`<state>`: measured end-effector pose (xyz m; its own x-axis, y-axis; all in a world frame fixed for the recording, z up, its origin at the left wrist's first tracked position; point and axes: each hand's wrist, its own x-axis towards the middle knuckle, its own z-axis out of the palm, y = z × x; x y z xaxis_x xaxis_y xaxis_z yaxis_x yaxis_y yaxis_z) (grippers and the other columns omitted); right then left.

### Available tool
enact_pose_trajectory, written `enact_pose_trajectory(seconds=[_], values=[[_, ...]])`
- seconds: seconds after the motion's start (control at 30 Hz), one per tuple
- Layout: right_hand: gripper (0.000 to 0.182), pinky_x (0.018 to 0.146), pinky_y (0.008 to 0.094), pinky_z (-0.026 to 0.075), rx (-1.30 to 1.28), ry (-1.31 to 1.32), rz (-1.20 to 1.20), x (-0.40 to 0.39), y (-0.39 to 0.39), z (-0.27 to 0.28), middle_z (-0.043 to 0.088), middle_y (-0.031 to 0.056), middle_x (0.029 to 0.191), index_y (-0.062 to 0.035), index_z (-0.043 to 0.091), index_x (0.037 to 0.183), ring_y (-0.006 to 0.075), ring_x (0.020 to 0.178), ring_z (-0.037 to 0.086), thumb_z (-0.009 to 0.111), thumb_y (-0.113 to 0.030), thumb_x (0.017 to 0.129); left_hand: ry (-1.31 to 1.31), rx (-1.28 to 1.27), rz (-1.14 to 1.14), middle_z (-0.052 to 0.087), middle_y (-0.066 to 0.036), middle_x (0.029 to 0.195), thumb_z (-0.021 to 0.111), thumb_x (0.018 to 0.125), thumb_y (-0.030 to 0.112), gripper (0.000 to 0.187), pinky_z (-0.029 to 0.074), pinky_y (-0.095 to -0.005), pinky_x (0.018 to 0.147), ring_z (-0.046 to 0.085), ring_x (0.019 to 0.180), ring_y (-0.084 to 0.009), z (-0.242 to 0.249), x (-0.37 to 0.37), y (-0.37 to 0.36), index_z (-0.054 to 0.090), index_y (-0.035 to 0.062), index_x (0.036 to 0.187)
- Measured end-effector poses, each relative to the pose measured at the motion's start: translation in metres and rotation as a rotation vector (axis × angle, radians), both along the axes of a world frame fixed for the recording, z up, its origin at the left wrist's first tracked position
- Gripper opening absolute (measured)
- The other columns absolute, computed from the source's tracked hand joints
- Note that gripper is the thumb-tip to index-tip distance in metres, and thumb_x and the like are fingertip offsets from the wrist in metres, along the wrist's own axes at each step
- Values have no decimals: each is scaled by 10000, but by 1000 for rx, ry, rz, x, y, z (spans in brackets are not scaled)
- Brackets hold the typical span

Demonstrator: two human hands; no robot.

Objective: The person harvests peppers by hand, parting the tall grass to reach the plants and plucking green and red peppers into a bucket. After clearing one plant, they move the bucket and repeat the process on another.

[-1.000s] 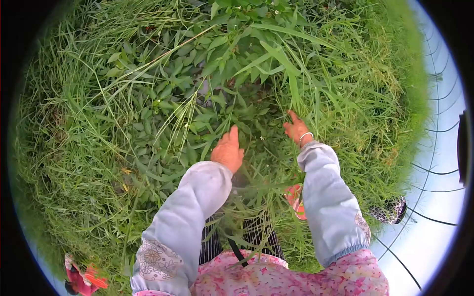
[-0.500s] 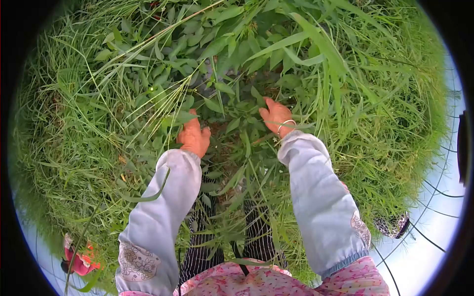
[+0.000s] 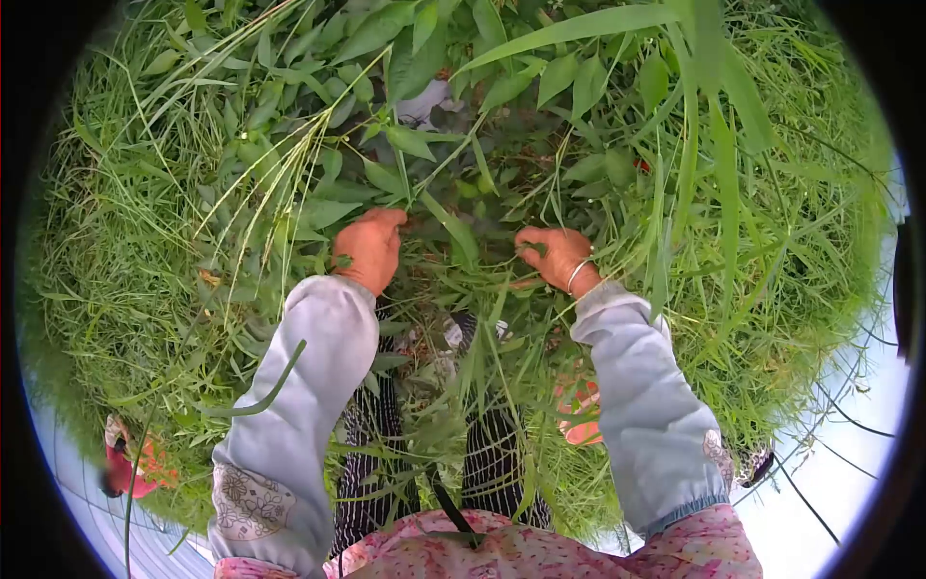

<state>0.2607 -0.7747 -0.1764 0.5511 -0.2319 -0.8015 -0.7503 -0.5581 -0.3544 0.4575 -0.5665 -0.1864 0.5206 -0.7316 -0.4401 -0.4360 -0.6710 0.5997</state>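
Observation:
Both hands are down among green plants and grass. My left hand [image 3: 369,251] is closed beside broad leaves [image 3: 323,207], its fingers curled inward; what it grips, if anything, is hidden. My right hand [image 3: 557,257], with a white bracelet [image 3: 577,277] at the wrist, is closed too, near thin stems, with a bit of green leaf at its fingers. Between the hands hang long leaves [image 3: 453,230] over shaded ground. Pale grey sleeves cover both forearms.
Tall grass blades [image 3: 723,145] rise at the upper right. A pale scrap [image 3: 421,104] lies beyond the hands. At the lower left is a person in red [image 3: 123,471]. A pinkish object [image 3: 581,410] shows beside the right sleeve. Striped trouser legs are below.
Both hands have closed from a looser pose. The left hand has turned inward, and the right hand is slightly lower and further right. The plants have shifted in view.

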Motion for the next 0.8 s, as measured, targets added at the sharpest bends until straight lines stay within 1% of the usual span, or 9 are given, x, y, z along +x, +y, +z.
enact_pose_trajectory(seconds=[0.17, 0.27, 0.47, 0.5, 0.6, 0.63, 0.73, 0.77, 0.8], values=[[183, 755, 393, 468, 44, -97, -84, -3, 1, -6, 647, 69, 898, -265, 616, 980, 316, 851, 596, 613, -296, 799, -99, 187, -229, 618, -145, 950, 519, 774, 36, 229, 480, -422, 726, 597, 833, -341, -4, -16, -17, 630, 93, 966], [172, 769, 385, 470, 60, -148, -128, -9, 1, -10, 650, 61, 932, -252, 624, 967, 306, 865, 599, 612, -284, 799, 63, 414, -281, 607, -183, 966, 552, 756, 48, 310, 476, -426, 750, 593, 847, -347, 3, -14, -34, 596, 99, 1059], [165, 782, 364, 472, 99, -141, -198, -10, 0, -4, 650, 43, 986, -197, 635, 948, 290, 899, 606, 634, -227, 785, 191, 62, -506, 466, -178, 1258, 608, 706, 51, 509, 451, -383, 888, 504, 1088, -358, 8, -31, -32, 520, 162, 1194], [169, 780, 361, 474, 105, -142, -206, -10, 0, -4, 650, 44, 985, -193, 633, 951, 290, 897, 607, 636, -219, 784, 324, 123, -522, 390, -149, 1336, 618, 691, 47, 495, 411, -375, 953, 452, 1158, -354, 7, -35, -32, 552, 198, 1158], [174, 770, 355, 478, 107, -156, -211, -12, 0, -5, 649, 43, 984, -185, 628, 958, 288, 890, 609, 637, -202, 785, 225, 38, -592, 406, -152, 1308, 643, 700, 80, 442, 387, -385, 970, 475, 1125, -343, 11, -48, -25, 577, 195, 1121], [171, 764, 355, 479, 97, -168, -201, -14, 1, -8, 649, 41, 987, -184, 627, 958, 287, 887, 610, 634, -199, 787, 277, 6, -518, 476, -144, 1225, 639, 734, 129, 337, 380, -402, 959, 483, 1096, -336, 13, -51, -24, 594, 116, 1068], [182, 700, 379, 471, 67, -235, -131, -21, 3, -11, 627, 71, 885, -193, 606, 983, 296, 798, 603, 618, -190, 802, 189, 106, -457, 571, -146, 1050, 617, 768, 160, 273, 396, -427, 911, 510, 1023, -344, 33, -62, -22, 593, 58, 1020], [179, 659, 401, 458, 70, -269, -119, -23, 5, -12, 605, 92, 830, -191, 595, 982, 303, 755, 594, 614, -183, 804, 215, 131, -439, 611, -157, 900, 585, 794, 143, 216, 442, -430, 809, 559, 896, -354, 44, -64, -24, 593, 35, 981], [177, 619, 424, 445, 73, -304, -107, -25, 6, -12, 582, 113, 776, -188, 584, 980, 310, 711, 584, 611, -177, 806, 314, 95, -355, 610, -165, 881, 574, 802, 141, 205, 453, -429, 773, 568, 855, -359, 48, -70, -22, 594, 38, 978]])
